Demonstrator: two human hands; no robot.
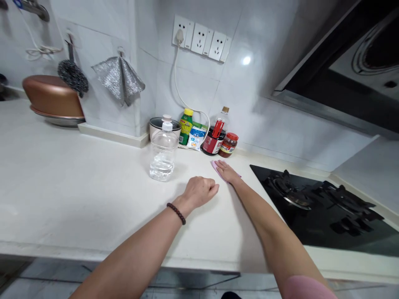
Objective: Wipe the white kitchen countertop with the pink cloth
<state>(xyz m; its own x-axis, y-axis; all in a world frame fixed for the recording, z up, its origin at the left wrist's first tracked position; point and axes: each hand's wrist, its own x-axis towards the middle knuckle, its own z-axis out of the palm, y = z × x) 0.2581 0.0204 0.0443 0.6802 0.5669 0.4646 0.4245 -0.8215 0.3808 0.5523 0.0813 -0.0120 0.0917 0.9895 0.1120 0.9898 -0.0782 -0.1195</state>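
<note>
Two bare arms (131, 259) reach forward from the bottom of the head view, and the right one goes into a pink sleeve (305, 288). The left hand (199, 192) is closed in a loose fist on the white counter (93, 199), holding nothing, with a dark bead bracelet (176, 213) on its wrist. The right hand (227, 171) lies flat and open on a pink cloth (217, 167), pressing it on the counter near the back wall. The two hands are near each other but apart.

A clear plastic bottle (162, 155) with some water stands left of the hands. Behind it, along the wall, are a small pot with a dark lid (162, 123), a green bottle with a yellow cap (186, 126), a white bag (196, 138), a soy sauce bottle (214, 139) and a jar of red sauce (229, 145). On the right is a black gas stove (311, 207). Far left, a copper-colored pan (51, 96) sits on the counter, under a hanging wire scrubber (72, 77) and a silver cloth (119, 79).
</note>
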